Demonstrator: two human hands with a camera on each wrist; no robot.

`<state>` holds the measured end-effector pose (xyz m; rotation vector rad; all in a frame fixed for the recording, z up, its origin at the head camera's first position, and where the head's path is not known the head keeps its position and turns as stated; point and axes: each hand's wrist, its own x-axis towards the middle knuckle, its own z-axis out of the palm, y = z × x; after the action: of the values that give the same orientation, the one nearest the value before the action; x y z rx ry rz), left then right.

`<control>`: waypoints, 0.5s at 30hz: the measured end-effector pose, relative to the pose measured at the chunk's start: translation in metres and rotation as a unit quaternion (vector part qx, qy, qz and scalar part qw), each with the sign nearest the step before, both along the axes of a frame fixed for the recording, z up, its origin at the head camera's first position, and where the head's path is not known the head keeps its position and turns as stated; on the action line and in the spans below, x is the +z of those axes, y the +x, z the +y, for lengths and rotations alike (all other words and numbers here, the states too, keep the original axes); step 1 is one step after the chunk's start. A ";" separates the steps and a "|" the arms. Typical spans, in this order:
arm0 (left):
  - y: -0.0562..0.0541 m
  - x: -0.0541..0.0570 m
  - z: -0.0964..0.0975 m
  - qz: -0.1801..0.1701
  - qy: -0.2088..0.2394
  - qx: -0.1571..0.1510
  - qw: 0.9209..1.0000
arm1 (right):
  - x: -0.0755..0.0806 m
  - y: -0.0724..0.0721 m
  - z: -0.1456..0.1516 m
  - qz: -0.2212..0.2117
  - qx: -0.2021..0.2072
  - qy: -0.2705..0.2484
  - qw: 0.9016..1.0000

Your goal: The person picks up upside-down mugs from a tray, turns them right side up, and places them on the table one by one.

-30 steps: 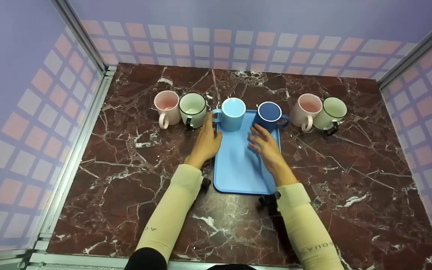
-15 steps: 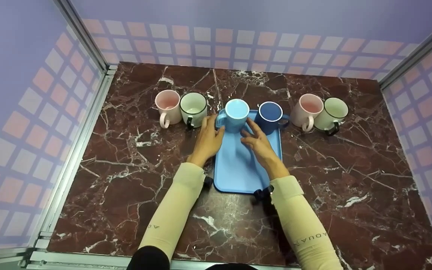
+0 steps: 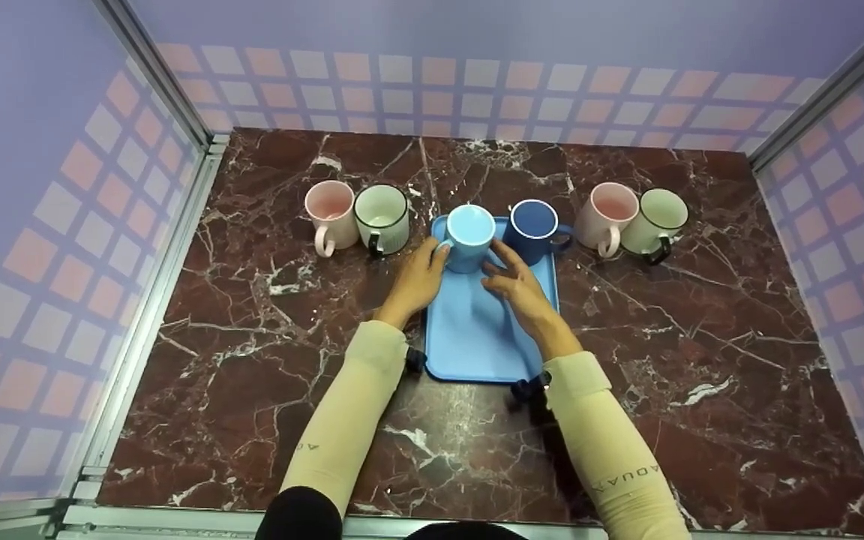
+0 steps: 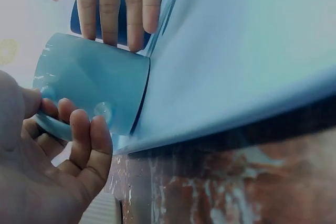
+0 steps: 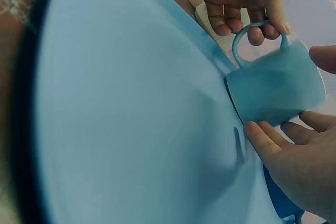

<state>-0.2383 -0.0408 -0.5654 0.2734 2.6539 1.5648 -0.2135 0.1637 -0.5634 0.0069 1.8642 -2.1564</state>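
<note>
A light blue mug (image 3: 469,244) stands on the back left of the blue tray (image 3: 477,330). My left hand (image 3: 415,281) grips its handle with thumb and curled fingers, as the right wrist view shows on the mug (image 5: 278,85). On the mug's other side, my right hand (image 3: 522,289) has fairly straight fingers, their tips touching the wall near the base. That hand's thumb (image 5: 324,59) is apart from the mug's wall. A navy mug (image 3: 532,229) with a white rim stands on the tray's back right, handle pointing right.
Left of the tray are a pink mug (image 3: 332,214) and a pale green mug (image 3: 382,217) with black rim and handle. To the right stand another pink mug (image 3: 608,216) and green mug (image 3: 655,221). All sit on a dark red marbled table (image 3: 267,390).
My right hand has moved left from near the navy mug to the light blue mug. The light blue mug has shifted slightly right and toward me, its handle turning toward me.
</note>
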 end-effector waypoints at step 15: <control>0.043 0.022 0.001 0.036 0.097 -0.013 0.995 | 0.012 0.033 0.018 0.102 -0.029 0.012 0.994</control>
<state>-0.1954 -0.0399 -0.5434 0.3781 2.5397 1.8398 -0.1807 0.1819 -0.5517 -0.1624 2.0236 -2.2473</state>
